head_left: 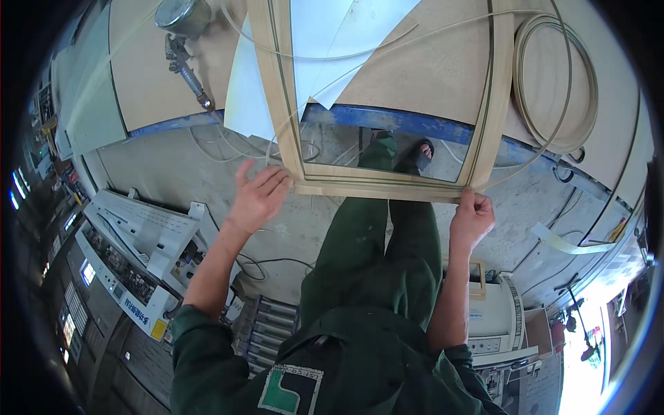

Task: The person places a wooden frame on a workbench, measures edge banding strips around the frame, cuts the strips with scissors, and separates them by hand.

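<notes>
A light wooden frame projects over the bench's near edge, with its lower rail facing me. Dark grooves run along its rails. My left hand is at the lower left corner, its fingers stretched out and touching or very near the wood. A thin beige flexible strip loops across the frame and comes down beside those fingers. My right hand is closed in a pinch at the lower right corner, where the strip reaches the wood. The exact grip is partly hidden by the fingers.
A coil of the strip lies on the bench at right. White sheets lie under the frame. A spray gun with a metal cup rests at upper left. Machines stand at left and lower right; a cable crosses the floor.
</notes>
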`<act>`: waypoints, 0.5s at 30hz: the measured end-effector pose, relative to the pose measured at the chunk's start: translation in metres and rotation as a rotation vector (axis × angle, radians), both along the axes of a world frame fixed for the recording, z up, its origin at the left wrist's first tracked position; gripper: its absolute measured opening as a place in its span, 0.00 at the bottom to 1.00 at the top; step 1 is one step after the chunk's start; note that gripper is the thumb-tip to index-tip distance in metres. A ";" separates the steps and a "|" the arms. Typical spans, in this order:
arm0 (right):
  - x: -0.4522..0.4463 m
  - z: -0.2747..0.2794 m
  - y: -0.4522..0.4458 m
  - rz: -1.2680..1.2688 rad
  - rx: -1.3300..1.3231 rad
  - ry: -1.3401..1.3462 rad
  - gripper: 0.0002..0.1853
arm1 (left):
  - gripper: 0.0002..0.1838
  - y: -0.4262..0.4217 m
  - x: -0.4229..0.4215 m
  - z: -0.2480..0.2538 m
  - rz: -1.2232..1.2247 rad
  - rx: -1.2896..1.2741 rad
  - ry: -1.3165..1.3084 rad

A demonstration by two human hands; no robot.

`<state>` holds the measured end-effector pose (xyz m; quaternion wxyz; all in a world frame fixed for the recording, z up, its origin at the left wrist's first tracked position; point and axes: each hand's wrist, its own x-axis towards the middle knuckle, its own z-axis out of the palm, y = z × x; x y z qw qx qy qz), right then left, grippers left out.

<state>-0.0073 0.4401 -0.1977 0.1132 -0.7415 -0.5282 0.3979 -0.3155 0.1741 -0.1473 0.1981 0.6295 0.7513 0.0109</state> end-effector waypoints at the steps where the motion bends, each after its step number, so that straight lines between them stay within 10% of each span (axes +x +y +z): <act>1: -0.002 0.001 0.000 0.001 0.001 -0.002 0.15 | 0.14 0.000 0.001 -0.005 -0.024 0.036 0.005; 15: 0.009 -0.010 0.000 0.053 0.040 -0.007 0.15 | 0.14 -0.009 0.012 -0.021 0.014 0.101 0.027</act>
